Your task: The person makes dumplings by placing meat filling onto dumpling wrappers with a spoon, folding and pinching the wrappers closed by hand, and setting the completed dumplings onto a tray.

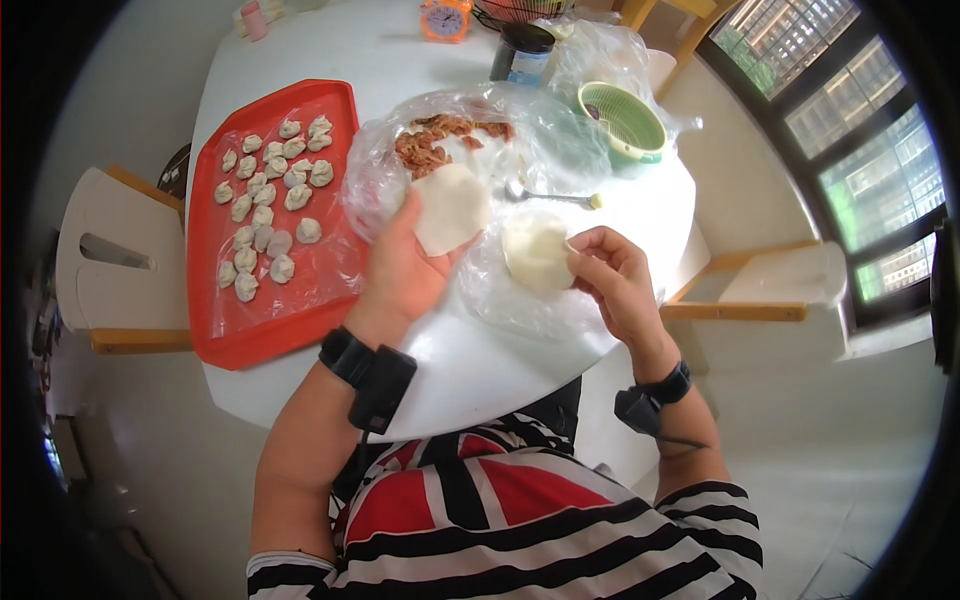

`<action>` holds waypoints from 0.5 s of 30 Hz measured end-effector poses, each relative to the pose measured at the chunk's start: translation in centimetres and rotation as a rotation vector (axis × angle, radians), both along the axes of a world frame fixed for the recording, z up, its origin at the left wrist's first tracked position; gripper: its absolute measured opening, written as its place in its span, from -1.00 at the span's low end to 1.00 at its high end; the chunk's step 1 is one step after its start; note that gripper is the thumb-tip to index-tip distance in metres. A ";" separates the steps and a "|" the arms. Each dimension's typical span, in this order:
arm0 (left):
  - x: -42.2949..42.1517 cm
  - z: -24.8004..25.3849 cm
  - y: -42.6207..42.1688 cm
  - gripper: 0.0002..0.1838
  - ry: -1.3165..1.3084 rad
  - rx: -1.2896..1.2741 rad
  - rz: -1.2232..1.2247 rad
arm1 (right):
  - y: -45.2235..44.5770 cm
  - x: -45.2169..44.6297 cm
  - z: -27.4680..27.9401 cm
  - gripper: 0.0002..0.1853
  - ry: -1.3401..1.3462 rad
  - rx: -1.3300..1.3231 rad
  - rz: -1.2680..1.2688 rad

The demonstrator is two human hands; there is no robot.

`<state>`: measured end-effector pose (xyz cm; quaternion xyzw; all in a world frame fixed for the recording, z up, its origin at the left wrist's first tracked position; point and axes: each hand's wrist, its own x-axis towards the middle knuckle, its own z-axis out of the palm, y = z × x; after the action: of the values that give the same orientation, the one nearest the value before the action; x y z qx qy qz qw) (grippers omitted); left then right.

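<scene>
Left hand (402, 268), fingers spread beneath a dough round (451, 210) beside the meat filling (423, 150); right hand (612, 272), thumb and fingertips clamped on the edge of a second wrapper (537, 252), where a one-sided pinch risks stretching or tearing it.

Table (665, 215): white, rounded
Chairs: left (75, 250), right (800, 272), pale with wooden frames
Window (860, 130): right, dark-framed, daylight outside
Walls (160, 85): pale

Red tray (210, 310), orange clock (445, 20), black-and-white striped sleeves (715, 510), pale green basket (622, 122)
</scene>
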<state>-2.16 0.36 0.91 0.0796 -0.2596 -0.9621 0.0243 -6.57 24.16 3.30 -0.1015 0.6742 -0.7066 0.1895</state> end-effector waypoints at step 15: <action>-0.7 -0.3 -2.5 -0.59 -0.037 -0.045 0.223 | -1.3 -1.4 2.2 -0.87 0.422 0.374 0.426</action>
<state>-2.88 -2.13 0.64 0.1253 -0.2712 -0.9457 0.1281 -7.98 22.89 5.55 -0.3468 0.7800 -0.4790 0.2045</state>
